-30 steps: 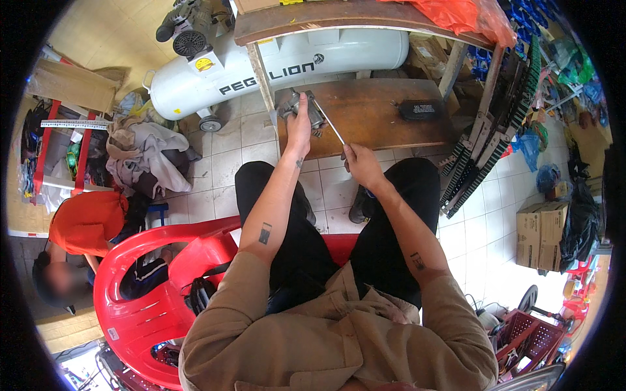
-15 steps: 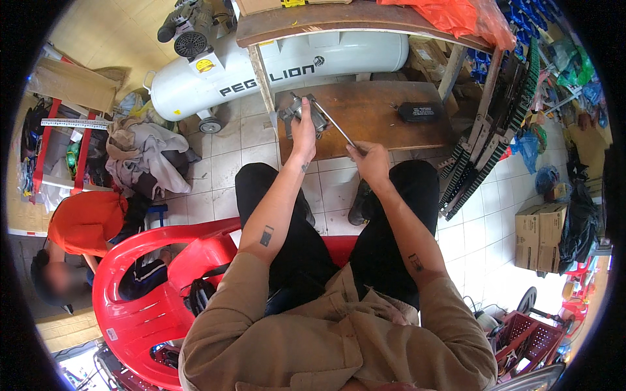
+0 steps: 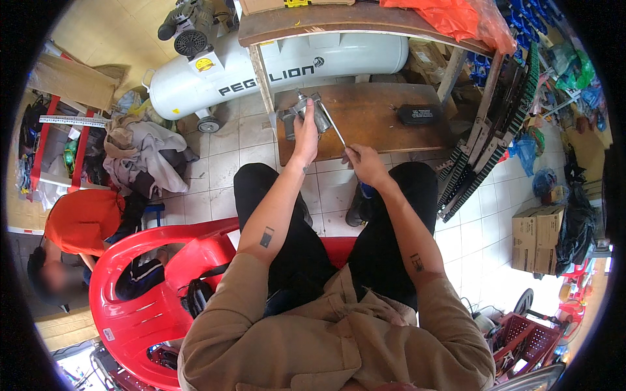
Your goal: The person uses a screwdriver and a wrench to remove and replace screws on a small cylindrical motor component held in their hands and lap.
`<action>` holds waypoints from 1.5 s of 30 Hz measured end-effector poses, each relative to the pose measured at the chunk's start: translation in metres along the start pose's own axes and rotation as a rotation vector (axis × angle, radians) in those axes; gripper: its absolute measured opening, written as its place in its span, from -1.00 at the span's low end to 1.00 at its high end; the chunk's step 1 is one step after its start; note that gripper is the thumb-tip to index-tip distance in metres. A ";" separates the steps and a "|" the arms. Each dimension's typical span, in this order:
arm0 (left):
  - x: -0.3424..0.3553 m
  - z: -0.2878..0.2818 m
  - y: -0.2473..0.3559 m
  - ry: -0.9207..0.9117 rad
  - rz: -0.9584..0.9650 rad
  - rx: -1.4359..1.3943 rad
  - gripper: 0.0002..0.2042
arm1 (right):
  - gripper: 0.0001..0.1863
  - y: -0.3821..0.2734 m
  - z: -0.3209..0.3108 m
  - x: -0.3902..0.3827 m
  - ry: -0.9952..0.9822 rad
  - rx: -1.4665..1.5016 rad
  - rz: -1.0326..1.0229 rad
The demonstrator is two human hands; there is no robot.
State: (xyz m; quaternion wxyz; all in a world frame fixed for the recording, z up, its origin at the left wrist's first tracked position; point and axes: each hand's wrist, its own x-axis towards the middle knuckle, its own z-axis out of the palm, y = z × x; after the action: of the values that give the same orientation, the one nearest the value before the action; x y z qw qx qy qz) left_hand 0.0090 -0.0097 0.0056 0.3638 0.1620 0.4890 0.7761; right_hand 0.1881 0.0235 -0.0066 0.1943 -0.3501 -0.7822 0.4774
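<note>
My left hand (image 3: 304,134) grips a silver-grey metal component (image 3: 318,116) with a cylindrical body, held over a low brown wooden board (image 3: 368,104). A long, thin silver rod (image 3: 334,128) runs diagonally from this component down to my right hand (image 3: 362,159), whose fingers are closed round its lower end. The far end of the rod meets the component's right side; whether it is inserted there I cannot tell. A flat black case (image 3: 417,115) lies at the right on the board.
Behind stands a white compressor tank (image 3: 186,91) beside an upper shelf (image 3: 313,19). Dark metal racks (image 3: 482,150) lean at right, near cardboard boxes (image 3: 535,234). Piled cloth (image 3: 147,156) lies left. A red plastic chair (image 3: 137,313) and a crouching person in orange (image 3: 85,221) are lower left.
My left hand and the component have shifted slightly right from a second ago. My right hand has also moved a little to the right, still on the rod.
</note>
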 end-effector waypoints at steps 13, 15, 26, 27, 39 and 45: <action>-0.008 0.003 0.000 -0.186 -0.094 -0.077 -0.60 | -0.62 -0.029 0.027 -0.006 0.012 0.435 0.324; -0.004 0.001 -0.006 -0.186 -0.113 -0.094 -0.60 | -0.62 -0.023 0.027 -0.003 -0.174 0.685 0.484; -0.002 0.002 -0.007 -0.148 -0.165 -0.019 -0.58 | -0.65 -0.025 -0.006 -0.005 -0.487 1.014 0.476; 0.002 -0.001 -0.011 -0.135 -0.147 -0.014 -0.58 | -0.64 -0.029 -0.007 -0.008 -0.450 0.972 0.439; -0.008 0.005 -0.016 -0.107 -0.197 -0.070 -0.51 | -0.70 -0.032 -0.017 -0.011 -0.150 0.281 0.250; -0.007 0.007 -0.023 -0.022 -0.160 -0.062 -0.56 | -0.66 -0.008 -0.003 0.001 -0.086 0.100 0.150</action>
State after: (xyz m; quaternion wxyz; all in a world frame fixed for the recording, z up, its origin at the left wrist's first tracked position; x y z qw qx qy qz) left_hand 0.0274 -0.0045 -0.0103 0.4347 0.1196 0.4720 0.7576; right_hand 0.1862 0.0238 0.0014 0.1414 -0.3765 -0.7366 0.5438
